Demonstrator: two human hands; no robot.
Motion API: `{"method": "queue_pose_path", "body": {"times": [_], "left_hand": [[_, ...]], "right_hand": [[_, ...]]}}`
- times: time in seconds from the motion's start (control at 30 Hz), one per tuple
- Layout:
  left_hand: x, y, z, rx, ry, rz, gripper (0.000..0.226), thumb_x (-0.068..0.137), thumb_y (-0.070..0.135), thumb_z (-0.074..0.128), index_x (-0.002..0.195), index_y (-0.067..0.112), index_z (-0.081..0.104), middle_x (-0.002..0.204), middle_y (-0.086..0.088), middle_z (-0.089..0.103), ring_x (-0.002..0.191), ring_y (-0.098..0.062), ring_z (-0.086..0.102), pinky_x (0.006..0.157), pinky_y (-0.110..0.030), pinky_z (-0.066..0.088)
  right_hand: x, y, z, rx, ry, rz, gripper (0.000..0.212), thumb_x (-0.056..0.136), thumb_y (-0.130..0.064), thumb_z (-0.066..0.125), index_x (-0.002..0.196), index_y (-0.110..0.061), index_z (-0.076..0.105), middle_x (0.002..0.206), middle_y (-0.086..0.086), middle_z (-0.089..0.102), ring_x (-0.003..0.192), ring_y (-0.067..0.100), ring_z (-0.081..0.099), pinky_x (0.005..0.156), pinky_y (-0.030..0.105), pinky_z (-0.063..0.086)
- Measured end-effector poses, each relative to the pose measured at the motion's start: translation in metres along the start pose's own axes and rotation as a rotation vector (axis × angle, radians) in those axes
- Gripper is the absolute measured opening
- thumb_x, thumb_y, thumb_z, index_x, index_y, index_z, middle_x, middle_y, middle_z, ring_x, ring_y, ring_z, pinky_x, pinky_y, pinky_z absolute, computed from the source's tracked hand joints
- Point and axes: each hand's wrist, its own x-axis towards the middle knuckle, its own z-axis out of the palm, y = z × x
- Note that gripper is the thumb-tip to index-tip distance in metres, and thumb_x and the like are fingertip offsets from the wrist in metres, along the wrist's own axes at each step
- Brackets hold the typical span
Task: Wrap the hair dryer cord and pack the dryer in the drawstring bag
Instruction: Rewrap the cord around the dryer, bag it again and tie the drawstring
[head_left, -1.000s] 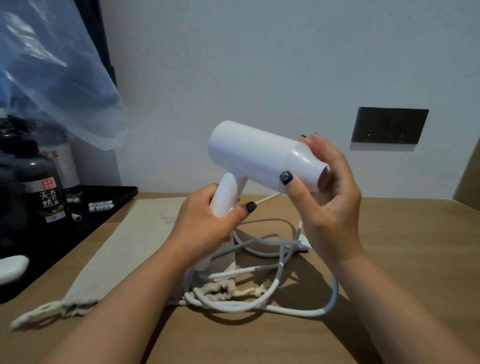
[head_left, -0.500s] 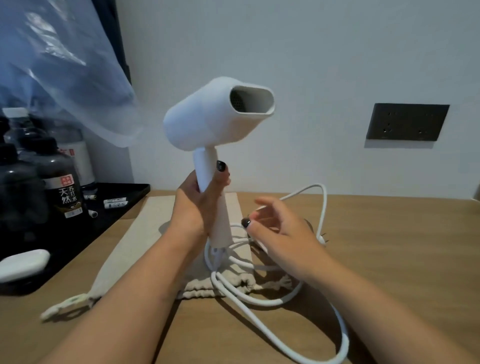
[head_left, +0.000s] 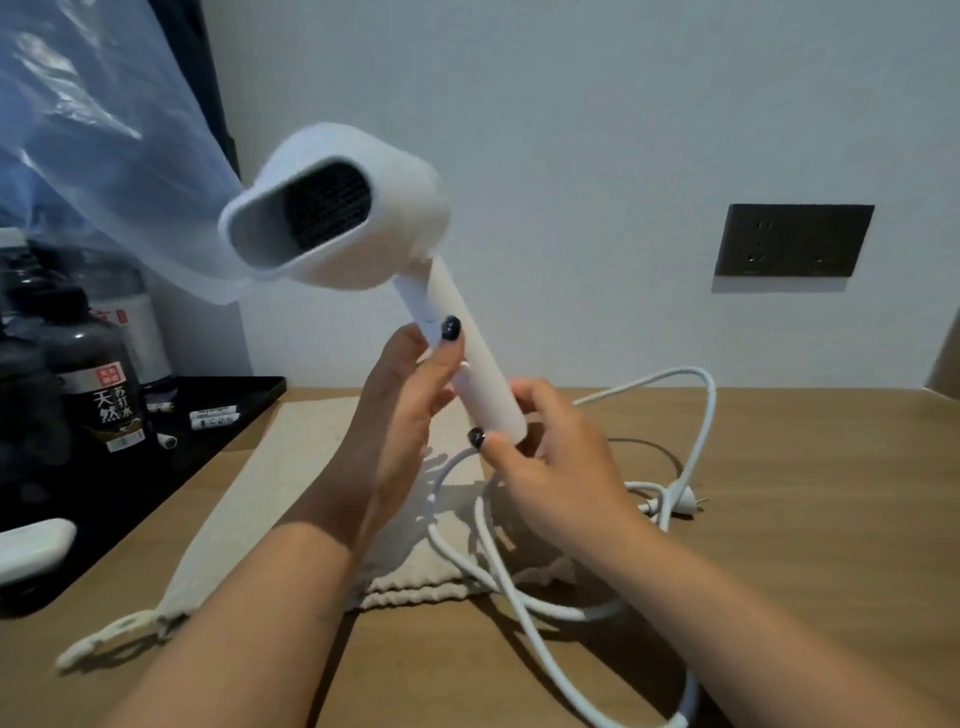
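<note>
1. The left hand holds the dryer up over the table, fingers closed round the middle of the handle, nozzle tilted toward the camera and to the left.
2. The right hand pinches the bottom end of the handle, where the cord leaves it; thumb and fingers are closed there, though I cannot tell whether they grip the cord itself or only the handle end.
3. The step in hand looks like the start of the wrap: no turn of cord lies round the handle yet.
4. The cord lies loose, in loops across the bag and the table, one loop arching up near the wall, and the plug rests on the wood to the right.
5. The next move likely calls for holding the dryer steady with the left while the right draws the slack in and winds it, taking care that the loops do not snag each other or drag the bag.
6. The bag lies flat under the hands, its gathered mouth toward the camera and still empty.
7. The table is pale wood against a plain wall with a dark socket.
8. At left, a black tray holds bottles, and a clear plastic sheet hangs above.
</note>
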Motion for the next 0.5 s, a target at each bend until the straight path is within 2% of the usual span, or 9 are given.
{"method": "queue_pose_path", "body": {"times": [0.03, 0.1, 0.17, 0.2, 0.23, 0.27, 0.33, 0.43, 0.5], "left_hand": [[0.002, -0.005, -0.004, -0.058, -0.001, -0.026, 0.011, 0.095, 0.037, 0.055, 0.102, 0.034, 0.063, 0.113, 0.005, 0.067, 0.104, -0.007, 0.065, 0.09, -0.034, 0.05], [0.005, -0.012, -0.018, -0.219, 0.027, -0.138, 0.024, 0.094, 0.026, 0.049, 0.115, 0.026, 0.059, 0.123, 0.0, 0.065, 0.11, -0.016, 0.065, 0.091, -0.038, 0.052], [0.007, -0.013, -0.038, -0.429, 0.131, -0.239, 0.042, 0.097, 0.03, 0.039, 0.135, 0.014, 0.049, 0.137, -0.009, 0.057, 0.123, -0.026, 0.057, 0.102, -0.044, 0.048], [0.011, -0.013, -0.048, -0.48, 0.22, -0.269, 0.048, 0.097, 0.037, 0.043, 0.137, 0.011, 0.048, 0.139, -0.012, 0.055, 0.125, -0.027, 0.056, 0.105, -0.044, 0.045], [0.013, -0.012, -0.054, -0.435, 0.278, -0.294, 0.051, 0.094, 0.045, 0.049, 0.132, 0.011, 0.054, 0.132, -0.011, 0.062, 0.117, -0.024, 0.062, 0.099, -0.041, 0.05], [0.01, -0.006, -0.054, -0.427, 0.268, -0.323, 0.052, 0.091, 0.052, 0.05, 0.123, 0.012, 0.061, 0.119, -0.008, 0.07, 0.102, -0.021, 0.068, 0.088, -0.036, 0.055], [0.004, 0.001, -0.046, -0.479, 0.087, -0.406, 0.066, 0.085, 0.063, 0.047, 0.116, 0.008, 0.066, 0.108, -0.015, 0.071, 0.088, -0.031, 0.068, 0.075, -0.038, 0.056], [-0.004, 0.015, -0.028, -0.453, -0.029, -0.431, 0.064, 0.077, 0.056, 0.054, 0.118, 0.008, 0.066, 0.113, -0.023, 0.067, 0.099, -0.045, 0.063, 0.071, -0.047, 0.059], [-0.004, 0.011, -0.021, -0.345, -0.05, -0.436, 0.058, 0.078, 0.046, 0.065, 0.122, 0.007, 0.062, 0.108, -0.021, 0.068, 0.099, -0.042, 0.062, 0.076, -0.048, 0.058]], "right_hand": [[0.005, 0.006, -0.006, -0.039, 0.076, -0.025, 0.027, 0.087, -0.022, 0.066, 0.11, -0.029, 0.054, 0.098, -0.008, 0.062, 0.08, 0.012, 0.059, 0.069, 0.033, 0.051], [0.012, 0.018, -0.019, -0.129, 0.157, -0.094, 0.029, 0.083, -0.013, 0.068, 0.108, -0.024, 0.058, 0.092, -0.007, 0.062, 0.078, 0.015, 0.058, 0.067, 0.033, 0.048], [0.018, 0.03, -0.033, -0.21, 0.193, -0.166, 0.032, 0.083, -0.007, 0.068, 0.11, -0.02, 0.059, 0.094, -0.006, 0.062, 0.082, 0.017, 0.06, 0.069, 0.034, 0.051], [0.021, 0.035, -0.041, -0.26, 0.209, -0.203, 0.033, 0.083, -0.006, 0.069, 0.112, -0.019, 0.059, 0.097, -0.004, 0.063, 0.085, 0.017, 0.061, 0.07, 0.034, 0.053], [0.024, 0.04, -0.049, -0.32, 0.218, -0.242, 0.034, 0.083, -0.007, 0.071, 0.112, -0.018, 0.059, 0.099, -0.003, 0.064, 0.087, 0.018, 0.062, 0.071, 0.034, 0.054], [0.026, 0.044, -0.056, -0.38, 0.218, -0.28, 0.035, 0.081, -0.007, 0.073, 0.112, -0.017, 0.059, 0.1, -0.002, 0.065, 0.087, 0.018, 0.062, 0.071, 0.033, 0.055], [0.027, 0.051, -0.066, -0.445, 0.211, -0.324, 0.038, 0.078, -0.007, 0.077, 0.112, -0.016, 0.062, 0.101, 0.001, 0.068, 0.086, 0.018, 0.064, 0.073, 0.031, 0.056], [0.027, 0.06, -0.075, -0.398, 0.269, -0.224, 0.045, 0.076, -0.004, 0.078, 0.119, -0.013, 0.066, 0.105, 0.004, 0.07, 0.09, 0.014, 0.061, 0.083, 0.029, 0.053], [0.027, 0.065, -0.078, -0.408, 0.311, -0.154, 0.048, 0.077, -0.004, 0.076, 0.123, -0.013, 0.065, 0.108, 0.007, 0.07, 0.091, 0.014, 0.059, 0.083, 0.026, 0.048]]}}
